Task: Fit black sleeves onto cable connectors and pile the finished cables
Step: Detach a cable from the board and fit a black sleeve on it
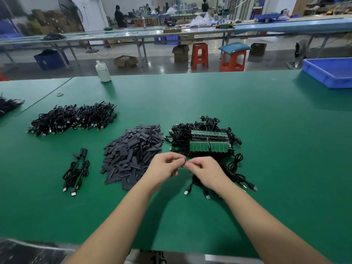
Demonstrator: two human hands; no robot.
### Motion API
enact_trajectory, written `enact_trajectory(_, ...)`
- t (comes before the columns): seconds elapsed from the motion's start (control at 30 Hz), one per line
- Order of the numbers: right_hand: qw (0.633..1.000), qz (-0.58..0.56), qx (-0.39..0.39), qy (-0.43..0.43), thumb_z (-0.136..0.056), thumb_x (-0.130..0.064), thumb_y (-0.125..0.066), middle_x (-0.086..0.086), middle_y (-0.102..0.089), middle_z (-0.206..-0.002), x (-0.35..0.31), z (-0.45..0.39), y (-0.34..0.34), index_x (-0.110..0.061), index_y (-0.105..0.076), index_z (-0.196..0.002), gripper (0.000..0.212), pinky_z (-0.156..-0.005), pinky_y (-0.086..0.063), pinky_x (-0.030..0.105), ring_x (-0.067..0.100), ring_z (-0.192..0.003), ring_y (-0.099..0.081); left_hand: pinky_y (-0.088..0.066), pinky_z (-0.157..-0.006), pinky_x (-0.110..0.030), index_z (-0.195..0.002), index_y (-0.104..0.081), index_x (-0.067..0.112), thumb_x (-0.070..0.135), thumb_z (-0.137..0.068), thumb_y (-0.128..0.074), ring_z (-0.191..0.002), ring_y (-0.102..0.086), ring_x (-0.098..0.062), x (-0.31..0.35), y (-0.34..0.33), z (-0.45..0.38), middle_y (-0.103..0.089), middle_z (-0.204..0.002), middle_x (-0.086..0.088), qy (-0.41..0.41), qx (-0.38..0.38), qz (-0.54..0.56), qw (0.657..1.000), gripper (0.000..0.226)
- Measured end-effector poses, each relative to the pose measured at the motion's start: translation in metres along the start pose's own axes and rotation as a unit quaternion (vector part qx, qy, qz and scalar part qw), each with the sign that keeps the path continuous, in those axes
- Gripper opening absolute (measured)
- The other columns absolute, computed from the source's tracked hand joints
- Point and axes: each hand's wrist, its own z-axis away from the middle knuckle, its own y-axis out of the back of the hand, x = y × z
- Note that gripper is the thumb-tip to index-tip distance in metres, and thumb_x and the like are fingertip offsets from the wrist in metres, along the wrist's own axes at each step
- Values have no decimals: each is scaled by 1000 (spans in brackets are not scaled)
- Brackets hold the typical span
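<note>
A heap of flat black sleeves (131,155) lies at the centre of the green table. To its right sits a tangle of black cables (205,128) with green connector boards (209,142) on top. My left hand (165,166) and my right hand (204,170) meet just in front of that tangle, fingertips curled and pinching a small part between them; what it is stays hidden by the fingers. Loose cables with USB plugs (187,191) trail under my right hand. A small pile of sleeved cables (76,172) lies at the left.
A large heap of black cables (72,118) sits at the far left. A white bottle (102,71) stands at the table's back edge, a blue tray (329,73) at the back right. More black parts (9,105) poke in from the left.
</note>
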Motion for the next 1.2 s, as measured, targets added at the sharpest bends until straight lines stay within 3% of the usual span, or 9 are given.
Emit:
enact_trajectory(0.13,998,28,-32,-42,-96,-33,-63,-16,-65,-73,14,0,-30,-24,-78,-101,18,-63,-43,19,-3,-67,-56,-47,-64,-22,-100,-70,25,29,-88,-73,-67,-58,-9,-33,38,0,-68,-82,4,12,19,-233,972,13)
enact_trajectory(0.27,994,69,-64,-56,-100,-34,-57,-17,-69,-88,29,8,-53,-28,-74,-109,21,-71,-52,24,6,-81,-66,-50,-82,-31,-103,-64,29,40,-87,-70,-94,-60,-14,-56,90,5,-57,-101,11,39,-15,-542,839,20)
enact_trajectory(0.33,993,88,-64,-46,-100,-35,-55,-19,-67,-86,33,11,-60,-29,-73,-110,22,-72,-52,25,5,-81,-64,-51,-85,-34,-108,-61,30,39,-85,-72,-96,-57,-16,-65,108,8,-50,-106,9,65,-39,-577,814,27)
enact_trajectory(0.5,995,77,-48,-29,-102,-36,-50,-13,-66,-79,41,19,-70,-33,-68,-102,18,-64,-48,27,4,-65,-56,-50,-88,-36,-113,-58,29,27,-85,-73,-97,-55,-17,-82,126,16,-48,-108,7,82,-47,-558,824,32)
enact_trajectory(0.7,996,85,-20,-17,-102,-34,-51,-16,-52,-67,47,24,-70,-29,-68,-101,18,-53,-31,16,-1,-57,-46,-48,-84,-34,-90,-54,31,25,-85,-72,-91,-52,-13,-89,128,17,-49,-100,9,73,-20,-528,846,20)
enact_trajectory(0.93,996,8,-71,-57,-99,-35,-57,-12,-55,-60,47,20,-61,-33,-69,-91,14,-46,-30,15,2,-47,-37,-51,-77,-34,-80,-52,33,35,-86,-71,-88,-53,-12,-73,121,20,-52,-93,14,12,-6,-552,834,20)
enact_trajectory(1.0,993,-8,-87,-74,-99,-34,-57,-9,-61,-61,46,20,-59,-31,-70,-86,19,-49,-36,21,5,-48,-39,-51,-70,-29,-77,-49,34,32,-88,-69,-81,-55,-5,-62,109,21,-59,-82,17,-37,21,-514,857,23)
enact_trajectory(1.1,987,-39,-114,-102,-100,-30,-56,11,-74,-91,45,17,-57,-24,-73,-94,19,-55,-43,30,18,-57,-47,-47,-62,-16,-84,-57,36,23,-90,-68,-71,-62,5,-53,79,27,-68,-77,16,-55,8,-386,921,18)
enact_trajectory(1.2,986,-48,-118,-103,-101,-26,-55,6,-75,-91,45,17,-58,-22,-74,-100,19,-51,-44,28,14,-50,-48,-46,-65,-10,-102,-70,31,15,-93,-64,-64,-67,-4,-63,46,33,-71,-76,14,-47,-28,-280,958,19)
